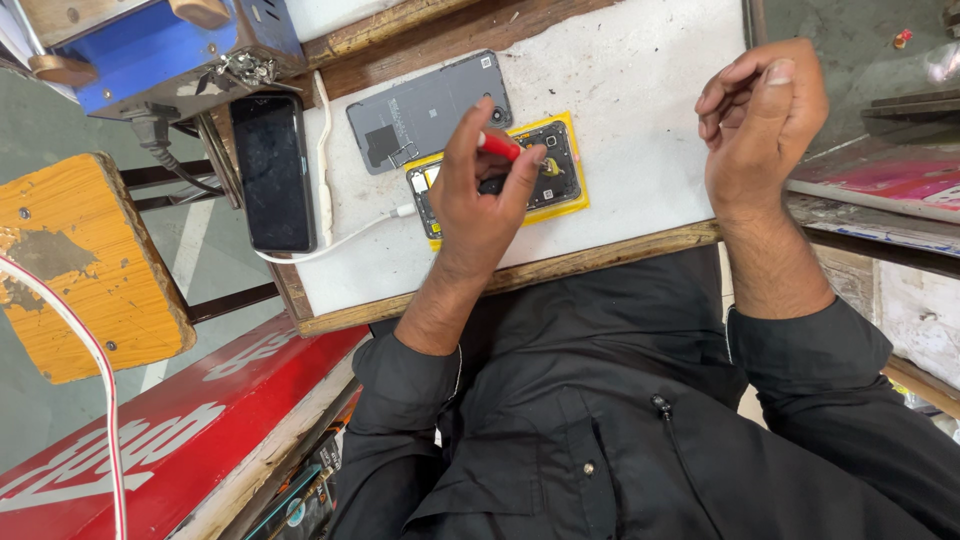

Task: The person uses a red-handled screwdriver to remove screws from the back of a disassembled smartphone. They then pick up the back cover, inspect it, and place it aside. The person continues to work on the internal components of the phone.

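1. the left hand (480, 195) pinches a red screwdriver (499, 146) over the opened phone (497, 180) on the counter (640, 110); it should stay upright with light pressure.
2. the right hand (762, 125), loosely curled and holding nothing, could steady the phone.

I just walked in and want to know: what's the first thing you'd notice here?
An opened phone with a yellow frame lies mid-table, and the left hand holds a red tool over it. Its grey back cover lies just behind, and a black phone sits at the table's left edge. The right hand hovers curled, apparently holding nothing.
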